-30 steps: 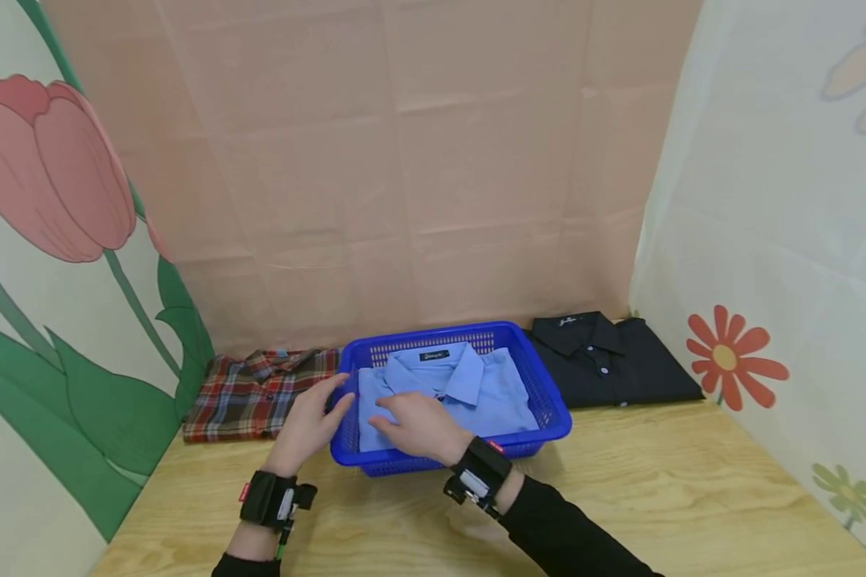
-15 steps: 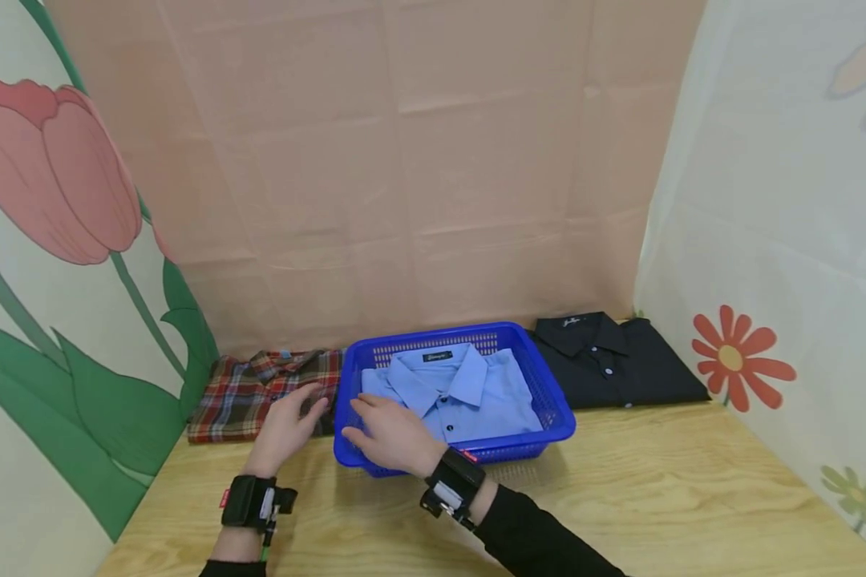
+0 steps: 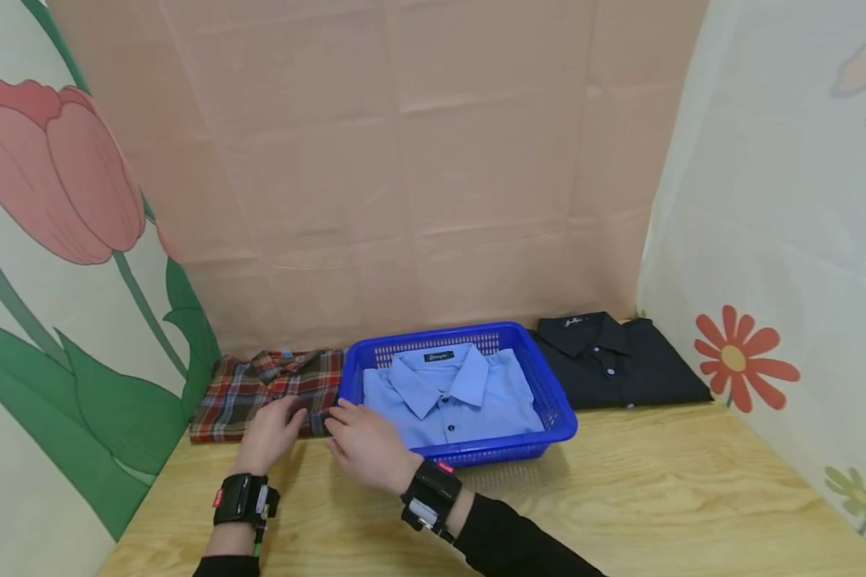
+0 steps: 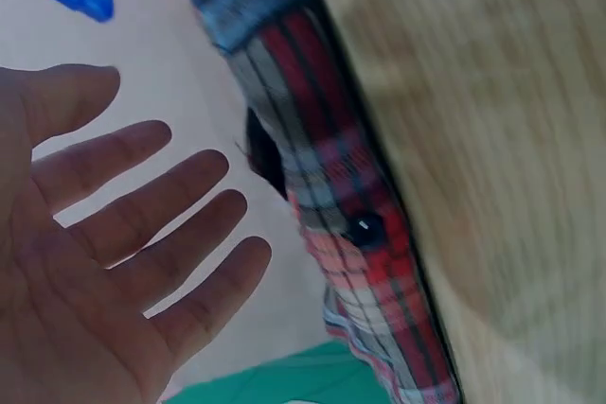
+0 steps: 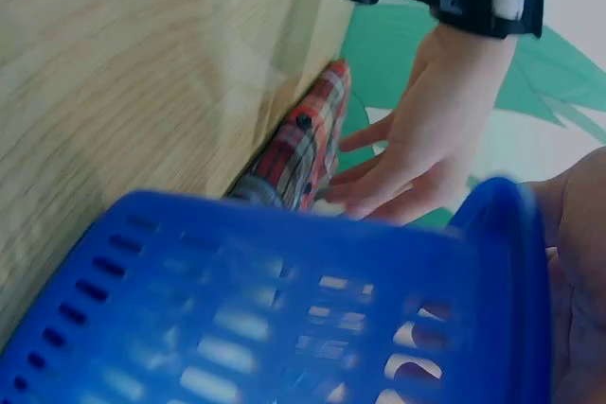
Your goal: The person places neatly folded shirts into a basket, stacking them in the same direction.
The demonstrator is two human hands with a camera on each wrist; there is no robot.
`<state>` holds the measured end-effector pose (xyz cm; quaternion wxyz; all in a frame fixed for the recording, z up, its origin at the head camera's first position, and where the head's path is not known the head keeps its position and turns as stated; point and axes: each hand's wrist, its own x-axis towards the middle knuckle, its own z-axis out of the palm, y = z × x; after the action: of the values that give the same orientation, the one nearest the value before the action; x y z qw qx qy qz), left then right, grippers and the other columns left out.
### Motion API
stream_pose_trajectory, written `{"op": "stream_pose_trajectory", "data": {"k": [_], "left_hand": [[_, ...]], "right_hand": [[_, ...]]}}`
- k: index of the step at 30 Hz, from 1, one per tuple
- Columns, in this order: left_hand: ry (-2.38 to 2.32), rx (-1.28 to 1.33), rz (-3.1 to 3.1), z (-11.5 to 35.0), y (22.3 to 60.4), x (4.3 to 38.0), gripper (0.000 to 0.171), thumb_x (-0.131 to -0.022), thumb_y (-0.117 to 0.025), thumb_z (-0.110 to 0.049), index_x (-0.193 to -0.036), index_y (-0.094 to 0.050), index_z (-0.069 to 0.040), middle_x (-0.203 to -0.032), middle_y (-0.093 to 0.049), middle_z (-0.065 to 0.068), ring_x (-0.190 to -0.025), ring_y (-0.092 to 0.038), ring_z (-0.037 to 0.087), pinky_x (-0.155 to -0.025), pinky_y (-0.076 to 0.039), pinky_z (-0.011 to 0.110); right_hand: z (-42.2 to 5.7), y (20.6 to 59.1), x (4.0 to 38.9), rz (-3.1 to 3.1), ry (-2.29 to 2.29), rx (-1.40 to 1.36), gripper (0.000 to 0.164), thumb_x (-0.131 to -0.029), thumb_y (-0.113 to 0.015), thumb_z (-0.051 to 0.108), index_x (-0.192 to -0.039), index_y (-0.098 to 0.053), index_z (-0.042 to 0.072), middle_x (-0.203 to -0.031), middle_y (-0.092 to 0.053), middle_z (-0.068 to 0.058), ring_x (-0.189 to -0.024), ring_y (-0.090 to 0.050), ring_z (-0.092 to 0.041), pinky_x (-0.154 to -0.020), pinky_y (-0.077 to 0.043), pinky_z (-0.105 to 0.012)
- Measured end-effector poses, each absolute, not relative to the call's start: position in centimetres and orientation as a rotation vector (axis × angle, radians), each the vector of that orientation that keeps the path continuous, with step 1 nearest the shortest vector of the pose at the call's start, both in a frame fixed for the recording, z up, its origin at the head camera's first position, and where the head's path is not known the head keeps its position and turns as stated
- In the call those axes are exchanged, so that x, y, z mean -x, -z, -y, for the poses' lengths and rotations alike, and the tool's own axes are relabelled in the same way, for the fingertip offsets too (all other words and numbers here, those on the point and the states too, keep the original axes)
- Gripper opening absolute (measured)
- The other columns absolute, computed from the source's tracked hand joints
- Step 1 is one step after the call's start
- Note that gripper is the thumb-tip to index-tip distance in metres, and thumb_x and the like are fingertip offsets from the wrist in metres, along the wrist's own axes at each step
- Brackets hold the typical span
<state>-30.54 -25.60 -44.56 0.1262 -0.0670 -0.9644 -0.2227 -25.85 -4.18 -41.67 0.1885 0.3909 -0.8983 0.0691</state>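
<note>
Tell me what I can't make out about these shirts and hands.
- Head view: lettering on the collar label, too small.
- Head view: bottom edge of the blue shirt, behind the front rim of the blue basket.
- Head view: part of the plaid shirt, behind the left hand.
- Right wrist view: much of the right hand, cut off by the right edge.

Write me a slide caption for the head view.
A blue basket holding a light-blue shirt sits between a plaid shirt and a black shirt on a wooden table.
</note>
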Motion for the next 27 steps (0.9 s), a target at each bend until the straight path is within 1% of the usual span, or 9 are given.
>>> {"op": "stream_pose_trajectory", "data": {"k": [3, 7, 10, 15, 17, 19, 23, 25, 27], "left_hand": [[0.599, 0.166, 2.857, 26.2, 45.0, 30.6, 0.037, -0.096, -0.061, -0.018, -0.124, -0.061, 0.007, -0.118, -0.065, 0.026, -0.108, -0.062, 0.042, -0.090, -0.049, 0.056], [0.590, 0.160, 2.907, 26.8, 45.5, 30.9, 0.042, -0.094, -0.064, -0.016, -0.126, -0.059, 0.010, -0.120, -0.063, 0.029, -0.111, -0.059, 0.046, -0.091, -0.048, 0.057], [0.587, 0.173, 2.934, 27.3, 45.9, 31.1, 0.042, -0.094, -0.064, -0.015, -0.125, -0.058, 0.012, -0.121, -0.061, 0.031, -0.113, -0.057, 0.048, -0.094, -0.046, 0.058], [0.591, 0.140, 2.983, 28.0, 46.4, 31.3, 0.043, -0.094, -0.063, -0.016, -0.128, -0.057, 0.009, -0.129, -0.055, 0.033, -0.120, -0.051, 0.050, -0.100, -0.042, 0.059], [0.597, 0.108, 2.996, 28.3, 46.5, 31.3, 0.044, -0.093, -0.063, -0.015, -0.130, -0.056, 0.008, -0.132, -0.051, 0.035, -0.123, -0.048, 0.051, -0.101, -0.040, 0.061], [0.597, 0.086, 3.008, 28.5, 46.5, 31.2, 0.045, -0.093, -0.063, -0.014, -0.131, -0.055, 0.008, -0.135, -0.047, 0.037, -0.125, -0.045, 0.053, -0.102, -0.039, 0.062], [0.593, 0.046, 3.043, 28.6, 46.6, 31.2, 0.051, -0.094, -0.063, -0.018, -0.136, -0.050, 0.008, -0.141, -0.038, 0.040, -0.129, -0.038, 0.057, -0.104, -0.036, 0.065], [0.579, 0.025, 3.066, 28.6, 46.6, 31.2, 0.054, -0.094, -0.063, -0.020, -0.139, -0.048, 0.006, -0.144, -0.033, 0.041, -0.131, -0.034, 0.058, -0.104, -0.034, 0.066], [0.566, -0.016, 3.089, 28.6, 46.7, 31.2, 0.057, -0.094, -0.062, -0.023, -0.142, -0.046, 0.003, -0.147, -0.029, 0.040, -0.135, -0.028, 0.059, -0.104, -0.031, 0.071]], "right_hand": [[4.7, 41.7, 25.3, 2.493, -0.190, -1.158, 0.030, -0.102, -0.054, 0.029, -0.122, -0.068, 0.012, -0.133, -0.062, -0.006, -0.134, -0.051, -0.022, -0.107, -0.044, -0.037], [5.5, 42.0, 24.4, 2.360, -0.146, -1.283, 0.024, -0.101, -0.056, 0.026, -0.112, -0.072, 0.014, -0.130, -0.064, -0.004, -0.132, -0.052, -0.020, -0.109, -0.043, -0.033], [6.3, 42.3, 23.8, 2.259, -0.088, -1.385, 0.022, -0.099, -0.057, 0.024, -0.112, -0.072, 0.014, -0.127, -0.065, -0.002, -0.130, -0.053, -0.017, -0.111, -0.039, -0.028], [7.3, 43.0, 22.7, 2.257, 0.037, -1.480, 0.027, -0.097, -0.060, 0.021, -0.121, -0.068, 0.015, -0.129, -0.063, 0.001, -0.126, -0.055, -0.010, -0.111, -0.037, -0.021], [7.5, 43.3, 22.4, 2.297, 0.054, -1.499, 0.028, -0.096, -0.062, 0.021, -0.123, -0.067, 0.016, -0.127, -0.063, 0.003, -0.121, -0.057, -0.008, -0.106, -0.041, -0.019], [7.5, 43.6, 22.1, 2.340, 0.035, -1.516, 0.028, -0.094, -0.064, 0.021, -0.121, -0.067, 0.017, -0.122, -0.064, 0.004, -0.114, -0.059, -0.006, -0.100, -0.045, -0.018], [7.6, 44.5, 22.3, 2.423, -0.023, -1.501, 0.022, -0.092, -0.067, 0.022, -0.113, -0.068, 0.016, -0.108, -0.064, 0.006, -0.100, -0.060, -0.003, -0.087, -0.048, -0.015], [7.7, 45.0, 22.5, 2.464, -0.022, -1.484, 0.020, -0.092, -0.067, 0.023, -0.111, -0.067, 0.016, -0.106, -0.065, 0.006, -0.097, -0.060, -0.004, -0.085, -0.048, -0.015], [7.7, 45.4, 22.8, 2.512, -0.030, -1.460, 0.024, -0.090, -0.068, 0.025, -0.112, -0.067, 0.014, -0.108, -0.065, 0.005, -0.099, -0.060, -0.005, -0.088, -0.048, -0.016]]}}
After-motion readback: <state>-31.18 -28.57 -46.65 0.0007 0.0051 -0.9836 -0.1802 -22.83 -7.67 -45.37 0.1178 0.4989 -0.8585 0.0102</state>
